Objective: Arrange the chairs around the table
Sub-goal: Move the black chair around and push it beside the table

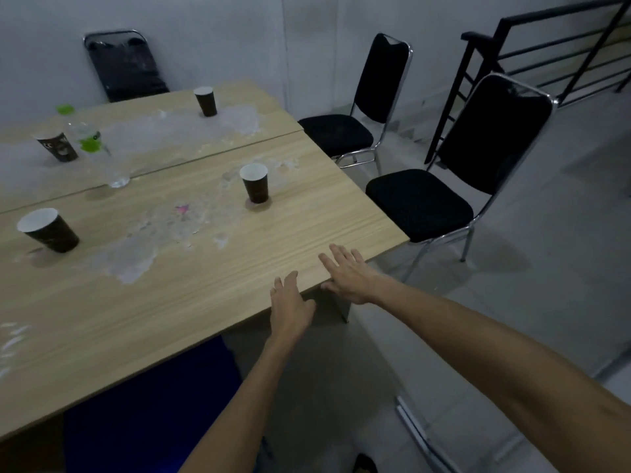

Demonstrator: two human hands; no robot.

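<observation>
A light wooden table (307,216) fills the left and middle of the view. Two black padded chairs with chrome frames stand along its right side: the near chair (426,203) with its seat partly under the edge, and the far chair (341,131) behind it. A third black chair (126,68) stands at the far end against the wall. A blue seat (153,404) shows under the near edge. My left hand (290,305) and my right hand (345,271) hover open over the table's near right corner, holding nothing.
Several dark paper cups, such as one cup (255,183) near the middle, and a clear plastic bottle (97,148) stand on the table, which has pale stains. A black stair railing (532,63) runs at the back right. Grey floor lies to the right.
</observation>
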